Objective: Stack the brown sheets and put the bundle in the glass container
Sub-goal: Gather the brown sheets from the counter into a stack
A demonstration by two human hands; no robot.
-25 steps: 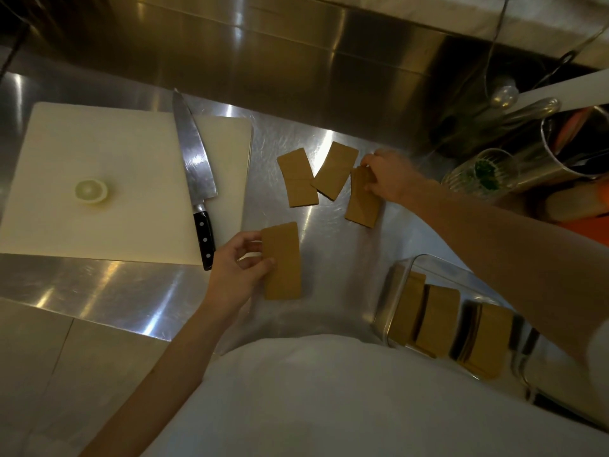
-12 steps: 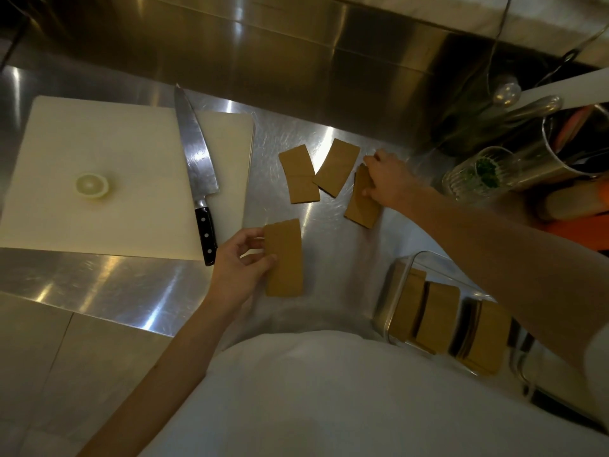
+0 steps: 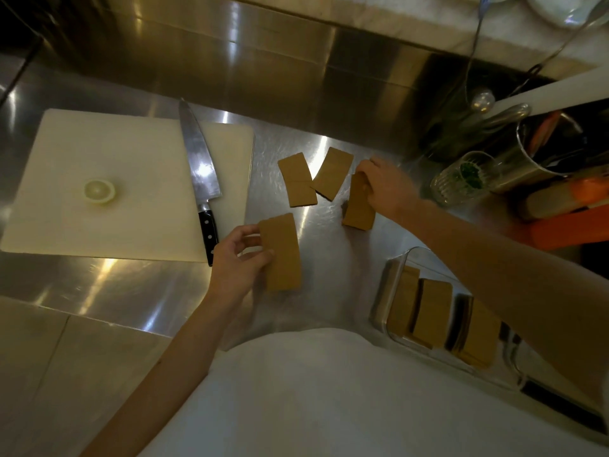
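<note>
My left hand (image 3: pixel 239 262) grips a brown sheet bundle (image 3: pixel 283 253) by its left edge, just above the steel counter (image 3: pixel 148 285). Farther back, my right hand (image 3: pixel 387 189) pinches another brown sheet (image 3: pixel 357 207) at its top and tilts it up off the counter. Two more brown sheets lie flat between them, one on the left (image 3: pixel 298 183) and one angled on the right (image 3: pixel 333 178). The glass container (image 3: pixel 395 258) stands at the near right with several brown bundles (image 3: pixel 431 313) upright inside it.
A white cutting board (image 3: pixel 99 159) lies at the left with a large knife (image 3: pixel 201 179) across its right side and a lemon slice (image 3: pixel 99 191). A ribbed glass (image 3: pixel 459 183), a metal pot (image 3: pixel 543 153) and orange items (image 3: pixel 573 225) crowd the right. A steel backsplash rises behind.
My right hand has lifted its sheet's top edge so that it stands more upright. My left hand still holds its bundle in the same place.
</note>
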